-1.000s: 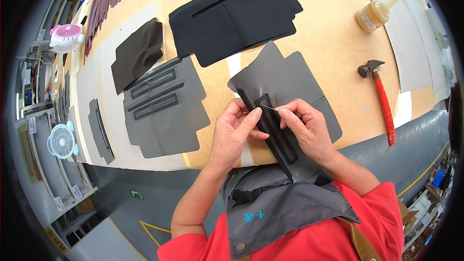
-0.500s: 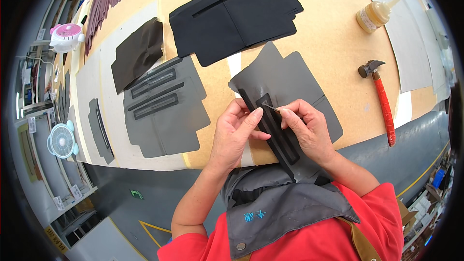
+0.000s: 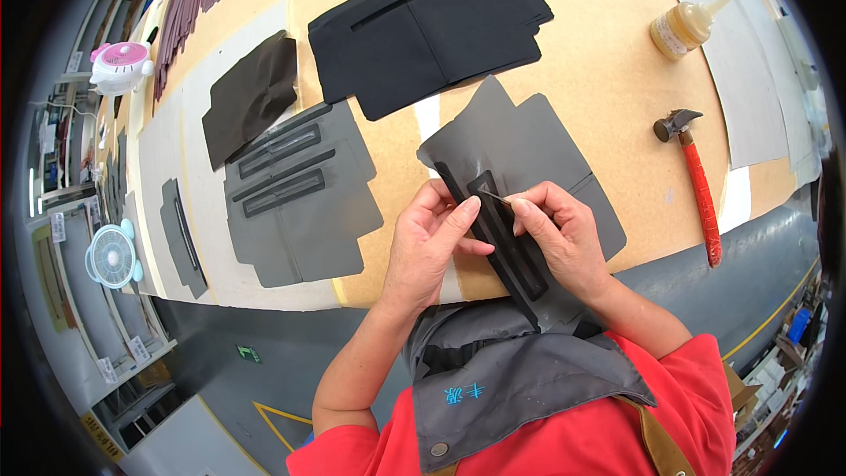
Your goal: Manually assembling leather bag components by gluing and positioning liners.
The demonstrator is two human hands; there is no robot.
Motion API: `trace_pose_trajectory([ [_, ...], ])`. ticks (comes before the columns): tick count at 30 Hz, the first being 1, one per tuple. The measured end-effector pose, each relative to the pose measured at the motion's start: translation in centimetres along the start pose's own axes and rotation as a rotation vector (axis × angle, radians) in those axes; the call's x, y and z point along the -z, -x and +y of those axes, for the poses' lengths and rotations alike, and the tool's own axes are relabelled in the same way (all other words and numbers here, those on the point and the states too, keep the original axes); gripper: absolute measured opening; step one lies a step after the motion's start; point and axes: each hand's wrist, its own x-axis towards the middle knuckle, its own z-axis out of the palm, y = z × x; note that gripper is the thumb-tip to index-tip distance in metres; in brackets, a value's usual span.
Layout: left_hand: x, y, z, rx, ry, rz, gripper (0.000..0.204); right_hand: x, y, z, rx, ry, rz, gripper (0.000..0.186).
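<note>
A grey cut leather panel (image 3: 538, 145) lies on the wooden workbench (image 3: 608, 79) near its front edge. On it rests a narrow black frame strip (image 3: 511, 242) with a long slot. My left hand (image 3: 432, 242) presses the strip's left edge with index finger and thumb. My right hand (image 3: 564, 234) pinches the strip's upper right edge, where a thin pale sliver shows at the fingertips. Both hands touch the strip and the panel beneath it.
A red-handled hammer (image 3: 696, 181) and a glue bottle (image 3: 683, 26) lie to the right. A black panel (image 3: 432, 31) sits behind, grey panels with dark strips (image 3: 295, 194) to the left. Two small fans (image 3: 119, 66) (image 3: 110, 256) stand at far left.
My left index finger has straightened along the strip's upper end, and my right fingers have shifted slightly up the strip. The panel stays in place.
</note>
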Motion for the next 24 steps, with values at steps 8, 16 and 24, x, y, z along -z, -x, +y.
trace_pose_trajectory([
  [8,-0.01,0.04,-0.05,-0.005,0.004,-0.008,0.022,0.11,-0.04,0.07,-0.006,0.015,-0.010,0.021],
  [16,-0.04,0.05,0.02,0.000,0.009,0.000,0.023,0.07,0.07,0.12,-0.013,-0.024,-0.012,0.021],
  [24,-0.03,0.02,-0.06,0.002,0.016,-0.002,0.023,-0.01,0.16,0.21,-0.021,-0.020,-0.006,0.022],
])
